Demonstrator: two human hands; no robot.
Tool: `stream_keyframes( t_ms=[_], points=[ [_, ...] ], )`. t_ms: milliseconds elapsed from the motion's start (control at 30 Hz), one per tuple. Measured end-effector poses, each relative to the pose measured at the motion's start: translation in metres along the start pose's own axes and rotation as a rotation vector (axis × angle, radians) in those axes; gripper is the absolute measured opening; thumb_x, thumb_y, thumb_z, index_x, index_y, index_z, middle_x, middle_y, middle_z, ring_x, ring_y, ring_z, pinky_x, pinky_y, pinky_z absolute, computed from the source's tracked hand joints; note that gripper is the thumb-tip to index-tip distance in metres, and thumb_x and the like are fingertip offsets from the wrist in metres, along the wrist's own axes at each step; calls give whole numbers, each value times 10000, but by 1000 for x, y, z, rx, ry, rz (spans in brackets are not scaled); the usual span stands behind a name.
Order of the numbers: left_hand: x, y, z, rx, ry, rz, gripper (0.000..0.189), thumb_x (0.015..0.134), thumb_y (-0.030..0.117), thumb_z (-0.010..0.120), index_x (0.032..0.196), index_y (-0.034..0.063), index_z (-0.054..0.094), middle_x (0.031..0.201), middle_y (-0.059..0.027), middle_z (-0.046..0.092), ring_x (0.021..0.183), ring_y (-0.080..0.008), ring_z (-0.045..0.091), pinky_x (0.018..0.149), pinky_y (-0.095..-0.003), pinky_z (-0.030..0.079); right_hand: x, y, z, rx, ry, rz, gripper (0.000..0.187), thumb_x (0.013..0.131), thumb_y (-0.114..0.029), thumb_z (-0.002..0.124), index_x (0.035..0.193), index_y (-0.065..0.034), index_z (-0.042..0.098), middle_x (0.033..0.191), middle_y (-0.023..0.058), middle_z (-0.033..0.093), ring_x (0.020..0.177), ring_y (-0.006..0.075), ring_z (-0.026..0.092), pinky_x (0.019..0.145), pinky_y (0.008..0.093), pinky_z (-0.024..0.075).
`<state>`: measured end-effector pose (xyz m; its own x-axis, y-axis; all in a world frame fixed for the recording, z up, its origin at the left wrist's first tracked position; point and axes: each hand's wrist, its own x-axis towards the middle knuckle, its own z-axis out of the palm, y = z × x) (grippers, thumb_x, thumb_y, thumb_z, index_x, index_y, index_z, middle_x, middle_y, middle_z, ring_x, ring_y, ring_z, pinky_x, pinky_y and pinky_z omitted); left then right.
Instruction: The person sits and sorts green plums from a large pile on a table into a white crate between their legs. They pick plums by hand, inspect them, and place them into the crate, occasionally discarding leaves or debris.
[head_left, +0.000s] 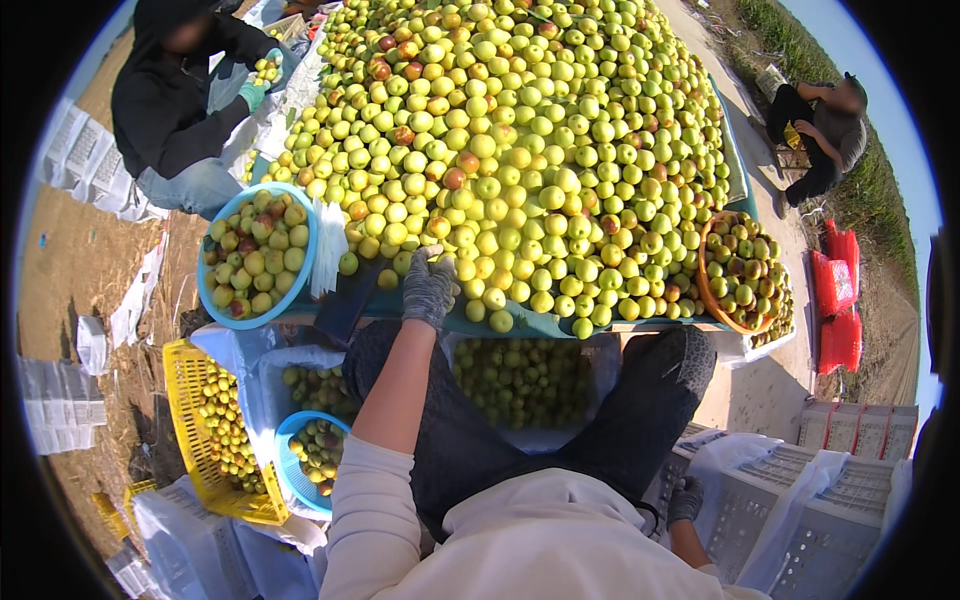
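Observation:
A large heap of green jujubes (510, 150), some with red-brown patches, covers the sorting table before me. My left hand (430, 289), in a grey knitted glove, is at the heap's near edge, its fingers on or just over the fruit; whether it grips one is unclear. My right hand (685, 499), gloved too, hangs low at my right side by a grey plastic crate (750, 510); its fingers look curled, and what they hold cannot be seen. A blue basket (310, 255) of jujubes stands at the table's left corner, an orange basket (705, 277) at the right.
A yellow crate (180, 420) and a small blue basket (285, 469) with jujubes stand at lower left. More jujubes (517, 382) lie below the table edge between my legs. A co-worker in black (165, 105) sits at upper left; another person (825, 135) sits at upper right, near red bags (836, 292).

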<state>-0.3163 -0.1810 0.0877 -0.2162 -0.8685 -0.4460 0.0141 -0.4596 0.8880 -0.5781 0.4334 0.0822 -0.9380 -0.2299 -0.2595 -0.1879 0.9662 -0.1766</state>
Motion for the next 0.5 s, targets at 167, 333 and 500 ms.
stream_keyframes(
  t_ms=[167,333,500],
  points=[
    [12,3,-1,-240,11,43,169,913,198,598,1030,84,643,807,-33,595,647,-135,569,562,-276,488,87,-320,-52,374,364,-978,57,919,-24,532,971,-26,556,894,44,514,808,140,518,750,292,462],
    [35,-33,-10,-294,24,-55,126,883,222,630,956,121,650,831,-23,603,721,-144,591,625,-283,493,28,-589,2,249,33,-1415,302,858,-96,628,1153,-61,576,1050,155,619,917,310,633,781,429,519],
    [69,-88,-5,193,-10,449,271,812,74,663,1078,59,612,1011,-62,637,947,-153,594,866,-285,484,15,-714,49,-216,63,-1206,358,851,-252,634,1145,-63,561,1125,176,536,933,343,634,769,439,541]
  ],
)
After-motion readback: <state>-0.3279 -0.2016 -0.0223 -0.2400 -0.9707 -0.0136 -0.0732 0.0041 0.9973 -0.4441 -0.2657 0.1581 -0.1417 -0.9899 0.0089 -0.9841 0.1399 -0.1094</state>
